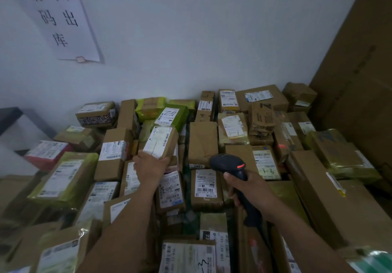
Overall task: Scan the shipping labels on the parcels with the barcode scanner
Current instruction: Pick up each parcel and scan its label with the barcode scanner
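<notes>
A heap of cardboard parcels with white shipping labels fills the lower half of the view. My left hand (148, 164) grips the near end of a small brown parcel (167, 143) with a white label, tilted up above the pile. My right hand (244, 188) holds a black barcode scanner (231, 164) by its handle, its head pointing left and away, with a red light on top. A red spot of light (282, 146) shows on a box at the right. A labelled parcel (205, 185) lies just left of the scanner.
A white wall stands behind the pile, with a paper sign (57, 16) of black characters at the upper left. A tall cardboard sheet (358, 71) leans at the right. Green-wrapped parcels (174, 113) lie at the back. A dark table edge (10, 113) shows at the far left.
</notes>
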Demonstrator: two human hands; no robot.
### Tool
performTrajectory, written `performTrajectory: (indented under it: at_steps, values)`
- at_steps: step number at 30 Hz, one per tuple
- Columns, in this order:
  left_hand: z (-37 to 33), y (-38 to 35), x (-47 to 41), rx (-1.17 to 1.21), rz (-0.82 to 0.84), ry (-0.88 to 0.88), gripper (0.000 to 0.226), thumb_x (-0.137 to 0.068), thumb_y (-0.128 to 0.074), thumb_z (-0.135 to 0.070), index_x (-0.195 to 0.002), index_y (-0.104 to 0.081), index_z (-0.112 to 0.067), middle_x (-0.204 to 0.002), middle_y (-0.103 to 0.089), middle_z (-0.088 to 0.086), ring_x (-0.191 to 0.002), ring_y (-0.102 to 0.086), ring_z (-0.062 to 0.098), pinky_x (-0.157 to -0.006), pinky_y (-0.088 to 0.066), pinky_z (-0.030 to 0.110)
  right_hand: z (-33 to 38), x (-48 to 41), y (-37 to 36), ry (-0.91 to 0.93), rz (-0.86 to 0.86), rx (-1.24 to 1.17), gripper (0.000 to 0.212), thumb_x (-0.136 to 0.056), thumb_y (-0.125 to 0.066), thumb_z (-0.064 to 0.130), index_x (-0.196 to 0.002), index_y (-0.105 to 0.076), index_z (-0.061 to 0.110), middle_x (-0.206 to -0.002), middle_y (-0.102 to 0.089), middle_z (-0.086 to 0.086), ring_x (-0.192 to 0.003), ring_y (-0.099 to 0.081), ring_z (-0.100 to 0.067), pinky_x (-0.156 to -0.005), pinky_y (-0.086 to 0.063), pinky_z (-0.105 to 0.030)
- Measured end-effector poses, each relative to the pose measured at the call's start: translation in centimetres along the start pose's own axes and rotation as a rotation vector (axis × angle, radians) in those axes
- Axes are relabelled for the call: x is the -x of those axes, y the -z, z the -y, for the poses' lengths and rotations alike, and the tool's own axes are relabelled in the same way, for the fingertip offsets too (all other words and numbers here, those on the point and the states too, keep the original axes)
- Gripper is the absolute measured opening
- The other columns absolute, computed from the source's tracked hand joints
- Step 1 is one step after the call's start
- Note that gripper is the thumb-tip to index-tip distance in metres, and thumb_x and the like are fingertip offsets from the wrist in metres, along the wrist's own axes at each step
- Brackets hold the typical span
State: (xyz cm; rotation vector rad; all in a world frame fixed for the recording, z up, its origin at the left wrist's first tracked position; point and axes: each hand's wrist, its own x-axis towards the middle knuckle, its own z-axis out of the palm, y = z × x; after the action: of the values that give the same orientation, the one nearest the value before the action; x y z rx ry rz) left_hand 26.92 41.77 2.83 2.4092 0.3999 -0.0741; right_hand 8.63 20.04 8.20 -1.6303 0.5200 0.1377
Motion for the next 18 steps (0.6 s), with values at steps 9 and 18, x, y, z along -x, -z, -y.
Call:
performTrajectory:
  at_steps: [9,18]
  values:
    - [1.7,-1.5,9.5,-0.046,0.173,-0.168,0.108,-0.068,-0.083,-0.04,-0.151,-0.021,-0.01,-0.14,-0.037,0.013,-0.128,-0.042,0.03,-0.099,-0.045,0.041,-0.6,0.6,1.1,0.032,-0.065,-0.048,0.033,-0.091,-0.067,0.036,-0.079,-0.064,0.006,-0.061,-0.067,-0.009,-0.042,-0.057,-0.017,-0.041,-0.047,-0.025]
    - [2.5,-5.9,13.6,-0.148,0.25,-0.123,0.113,-0.077,-0.074,-0.056,-0.154,-0.008,-0.006,-0.147,-0.027,0.016,-0.133,-0.037,0.032,-0.102,-0.042,0.042,-1.7,2.5,2.2,-0.014,-0.058,-0.112,0.025,-0.093,-0.066,0.034,-0.083,-0.063,0.011,-0.056,-0.065,-0.003,-0.042,-0.056,-0.015,-0.04,-0.046,-0.025]
